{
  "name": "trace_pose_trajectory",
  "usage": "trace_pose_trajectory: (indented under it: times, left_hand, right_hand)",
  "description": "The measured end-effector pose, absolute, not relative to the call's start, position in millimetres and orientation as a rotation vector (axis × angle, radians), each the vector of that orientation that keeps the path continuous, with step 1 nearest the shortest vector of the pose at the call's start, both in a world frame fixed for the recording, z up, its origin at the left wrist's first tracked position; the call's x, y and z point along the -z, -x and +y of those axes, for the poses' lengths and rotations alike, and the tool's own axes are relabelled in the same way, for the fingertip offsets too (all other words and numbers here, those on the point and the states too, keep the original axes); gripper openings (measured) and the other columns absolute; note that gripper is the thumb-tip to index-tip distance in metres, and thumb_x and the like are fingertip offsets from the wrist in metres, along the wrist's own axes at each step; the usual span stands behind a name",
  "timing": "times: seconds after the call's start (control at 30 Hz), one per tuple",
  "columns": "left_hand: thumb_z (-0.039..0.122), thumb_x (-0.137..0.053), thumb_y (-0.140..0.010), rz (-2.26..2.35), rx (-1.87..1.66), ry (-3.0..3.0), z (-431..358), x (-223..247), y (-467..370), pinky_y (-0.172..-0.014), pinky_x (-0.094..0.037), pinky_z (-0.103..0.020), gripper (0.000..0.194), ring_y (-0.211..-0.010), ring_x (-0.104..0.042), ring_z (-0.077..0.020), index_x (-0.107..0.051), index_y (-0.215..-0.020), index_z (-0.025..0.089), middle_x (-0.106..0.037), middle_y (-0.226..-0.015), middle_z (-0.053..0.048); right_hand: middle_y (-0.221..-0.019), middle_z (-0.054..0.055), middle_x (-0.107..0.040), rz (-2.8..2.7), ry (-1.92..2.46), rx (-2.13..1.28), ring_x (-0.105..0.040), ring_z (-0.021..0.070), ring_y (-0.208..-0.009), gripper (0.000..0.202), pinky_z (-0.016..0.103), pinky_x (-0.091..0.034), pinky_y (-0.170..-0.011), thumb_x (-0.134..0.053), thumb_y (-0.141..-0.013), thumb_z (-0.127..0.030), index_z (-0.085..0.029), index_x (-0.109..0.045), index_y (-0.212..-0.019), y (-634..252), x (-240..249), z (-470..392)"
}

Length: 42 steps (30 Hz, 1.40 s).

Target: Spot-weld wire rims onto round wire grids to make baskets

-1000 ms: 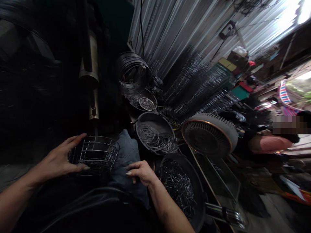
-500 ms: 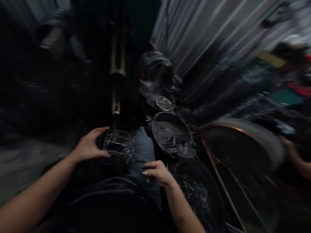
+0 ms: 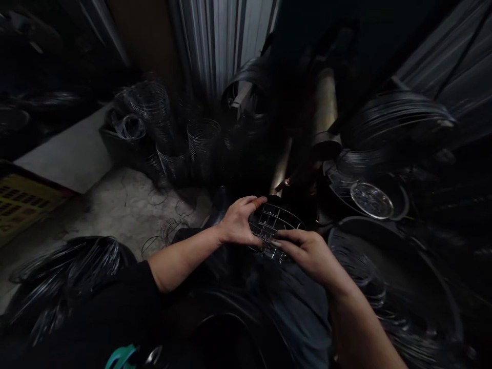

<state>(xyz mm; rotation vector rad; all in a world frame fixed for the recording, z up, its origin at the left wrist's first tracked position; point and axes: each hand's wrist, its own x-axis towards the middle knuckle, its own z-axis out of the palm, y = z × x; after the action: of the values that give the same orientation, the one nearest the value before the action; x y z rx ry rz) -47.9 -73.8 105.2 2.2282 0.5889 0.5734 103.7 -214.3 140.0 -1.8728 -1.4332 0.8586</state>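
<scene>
A round wire basket (image 3: 283, 216) of thin metal rods is held in front of me, near the end of a metal rod or tube of the machine (image 3: 282, 171). My left hand (image 3: 240, 223) is closed around its left side, thumb below and fingers above. From the right, my right hand (image 3: 307, 251) reaches to the lower wires with thumb and forefinger brought together there. Whether a small piece sits between those fingertips is too dark to see. Below the basket is my blue trouser leg (image 3: 295, 302).
Wide tubs of wire pieces (image 3: 400, 256) stand at right, with a shiny wire disc (image 3: 372, 200) behind. At left are wire cylinders (image 3: 203, 136), a black bin of rods (image 3: 77, 261) and a yellow crate (image 3: 26, 200). A thick metal cylinder (image 3: 326, 105) juts out above.
The view has swung left. My right hand has come over from beside the trouser leg to the basket's wires. My left hand stays at the basket's left side.
</scene>
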Motion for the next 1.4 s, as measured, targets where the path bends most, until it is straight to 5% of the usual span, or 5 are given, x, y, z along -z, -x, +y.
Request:
trace_pose_trajectory:
  times: [0.13, 0.23, 0.67, 1.4]
  left_hand:
    - [0.048, -0.082, -0.038, 0.645, -0.633, -2.184, -66.9, -104.0, 48.2, -0.107, -0.039, -0.045, 0.107, -0.123, -0.048, -0.0337, -0.048, -0.133, 0.011, -0.051, -0.130, -0.017]
    - [0.043, -0.082, -0.037, 0.645, -0.677, -2.122, -62.7, -104.4, 46.6, -0.106, -0.041, -0.044, 0.105, -0.121, -0.049, -0.0325, -0.048, -0.132, 0.012, -0.052, -0.129, -0.016]
    - [0.039, -0.083, -0.040, 0.653, -0.829, -2.004, -48.2, -103.4, 27.5, -0.106, -0.041, -0.043, 0.101, -0.120, -0.050, -0.0304, -0.048, -0.131, 0.016, -0.052, -0.129, -0.013]
    - [0.039, -0.088, -0.035, 0.676, -0.828, -1.821, -22.2, -96.5, 7.4, -0.102, -0.045, -0.040, 0.102, -0.115, -0.055, -0.0276, -0.053, -0.128, 0.016, -0.053, -0.127, -0.012]
  right_hand:
    - [-0.092, 0.010, -0.071, -1.927, 2.093, -0.119, -0.065, 0.0238, -0.080, 0.033, 0.034, -0.047, -0.071, -0.058, -0.079, -0.021, -0.015, -0.068, -0.110, -94.2, -128.7, -217.3]
    - [-0.084, 0.009, -0.070, -2.027, 1.981, 0.115, -0.062, 0.0213, -0.074, 0.026, 0.033, -0.045, -0.069, -0.053, -0.085, -0.018, -0.014, -0.069, -0.105, -95.0, -123.1, -219.4]
    - [-0.084, 0.004, -0.070, -1.911, 1.613, 0.179, -0.063, 0.0163, -0.072, 0.018, 0.032, -0.047, -0.072, -0.055, -0.086, -0.011, -0.016, -0.067, -0.098, -125.2, -124.6, -190.0]
    - [-0.078, 0.002, -0.070, -1.868, 1.664, 0.218, -0.062, 0.0148, -0.066, 0.016, 0.028, -0.050, -0.064, -0.055, -0.086, -0.018, -0.017, -0.071, -0.089, -140.0, -136.7, -156.7]
